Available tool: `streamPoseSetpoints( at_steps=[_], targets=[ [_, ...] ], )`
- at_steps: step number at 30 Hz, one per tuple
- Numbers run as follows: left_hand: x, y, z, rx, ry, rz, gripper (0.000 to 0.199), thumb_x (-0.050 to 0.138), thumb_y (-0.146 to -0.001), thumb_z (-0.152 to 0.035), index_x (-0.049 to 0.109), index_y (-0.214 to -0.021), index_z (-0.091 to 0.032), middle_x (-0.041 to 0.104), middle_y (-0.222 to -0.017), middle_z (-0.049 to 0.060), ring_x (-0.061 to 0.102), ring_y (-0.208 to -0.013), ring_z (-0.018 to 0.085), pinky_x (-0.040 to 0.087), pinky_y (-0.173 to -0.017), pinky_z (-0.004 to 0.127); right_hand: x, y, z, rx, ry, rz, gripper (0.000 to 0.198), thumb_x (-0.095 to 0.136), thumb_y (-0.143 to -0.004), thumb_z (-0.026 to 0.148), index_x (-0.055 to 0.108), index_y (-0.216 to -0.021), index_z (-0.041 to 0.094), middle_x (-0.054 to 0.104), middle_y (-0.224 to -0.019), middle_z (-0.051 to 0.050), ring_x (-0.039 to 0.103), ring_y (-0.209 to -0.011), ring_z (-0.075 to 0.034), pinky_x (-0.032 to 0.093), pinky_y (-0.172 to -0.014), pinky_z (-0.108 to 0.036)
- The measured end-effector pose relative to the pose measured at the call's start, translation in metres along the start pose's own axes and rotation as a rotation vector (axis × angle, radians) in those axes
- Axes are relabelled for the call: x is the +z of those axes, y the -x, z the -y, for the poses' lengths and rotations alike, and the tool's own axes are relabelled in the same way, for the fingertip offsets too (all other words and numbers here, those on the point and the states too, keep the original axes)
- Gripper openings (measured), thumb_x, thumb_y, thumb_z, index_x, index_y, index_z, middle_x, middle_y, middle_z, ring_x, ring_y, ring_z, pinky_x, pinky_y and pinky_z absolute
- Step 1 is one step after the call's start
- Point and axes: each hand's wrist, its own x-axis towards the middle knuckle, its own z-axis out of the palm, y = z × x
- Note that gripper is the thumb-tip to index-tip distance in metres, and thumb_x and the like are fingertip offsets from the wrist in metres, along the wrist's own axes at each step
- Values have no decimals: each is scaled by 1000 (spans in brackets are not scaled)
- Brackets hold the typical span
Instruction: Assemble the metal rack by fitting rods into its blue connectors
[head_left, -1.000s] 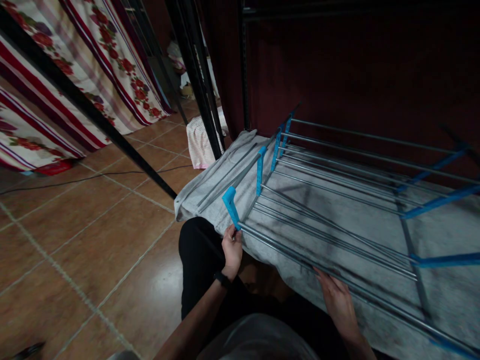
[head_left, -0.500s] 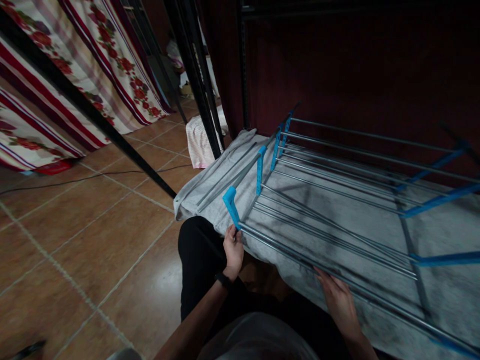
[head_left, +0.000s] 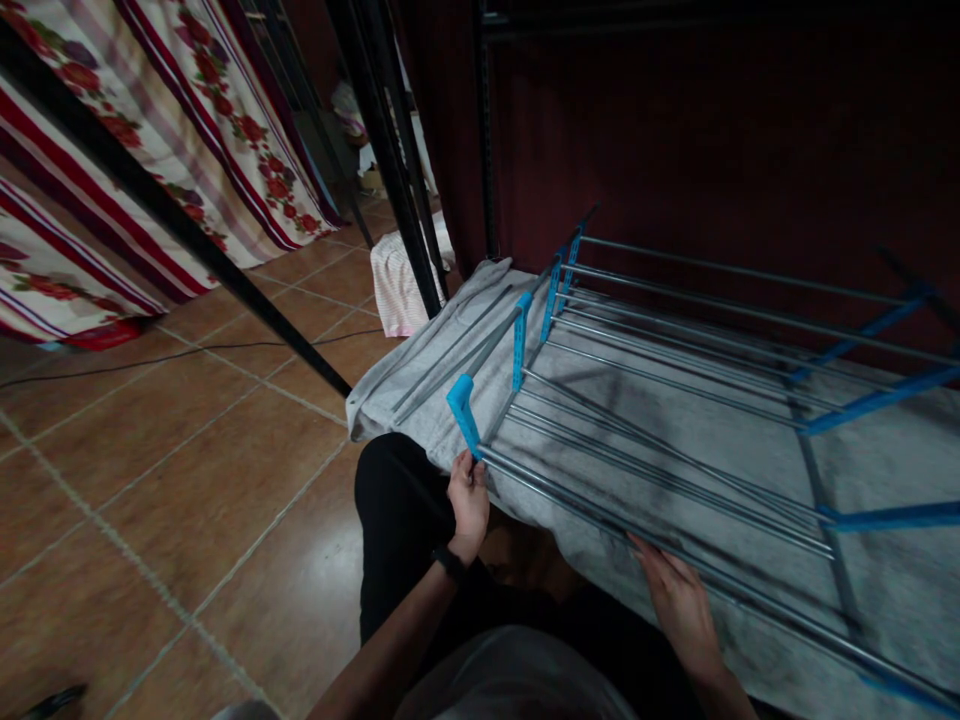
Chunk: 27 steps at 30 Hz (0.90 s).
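Note:
A partly assembled shoe rack (head_left: 660, 460) with blue plastic brackets and thin metal tubes lies on a grey cloth surface. My left hand (head_left: 468, 495) pinches the rack's near corner, just under a blue bracket (head_left: 464, 415) where the front tubes meet it. Farther right along the front edge, my right hand (head_left: 675, 590) has its fingers curled under the metal tubes (head_left: 570, 497), partly hidden by them. Two loose thin tubes (head_left: 457, 350) rest on the cloth left of the rack.
A dark red panel (head_left: 712, 170) rises behind the rack. Black metal posts (head_left: 394, 150) and a slanting black bar (head_left: 187, 230) stand at the left. Beyond are a floral curtain (head_left: 150, 150), a tiled floor (head_left: 150, 480) with a cable, and a striped cloth (head_left: 397, 285).

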Motion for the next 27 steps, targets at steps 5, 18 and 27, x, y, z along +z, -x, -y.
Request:
streamPoseSetpoints(
  at_steps=[5, 18, 27],
  targets=[
    [1, 2, -2, -35, 29, 8, 28, 55, -91, -33, 70, -108, -16, 70, -115, 15, 66, -108, 28, 49, -103, 46, -2, 4, -5, 4, 22, 71, 41, 34, -105, 27, 68, -126, 20, 72, -126, -4, 70, -110, -19, 55, -100, -35],
    [10, 11, -2, -113, 98, -28, 30, 60, -87, -34, 71, -109, -17, 68, -116, 15, 61, -114, 29, 41, -110, 48, 3, 4, -2, 72, -38, 52, 43, 35, -104, 31, 69, -127, 22, 73, -123, -6, 71, -109, -22, 59, -95, -39],
    [13, -3, 7, -240, 257, -44, 41, 78, -68, -44, 67, -97, -16, 67, -92, 4, 61, -88, 21, 48, -99, 44, 3, -15, 17, 184, -38, -7, 40, 41, -98, 15, 77, -110, 27, 75, -115, -6, 69, -108, -26, 53, -102, -45]
  ],
)
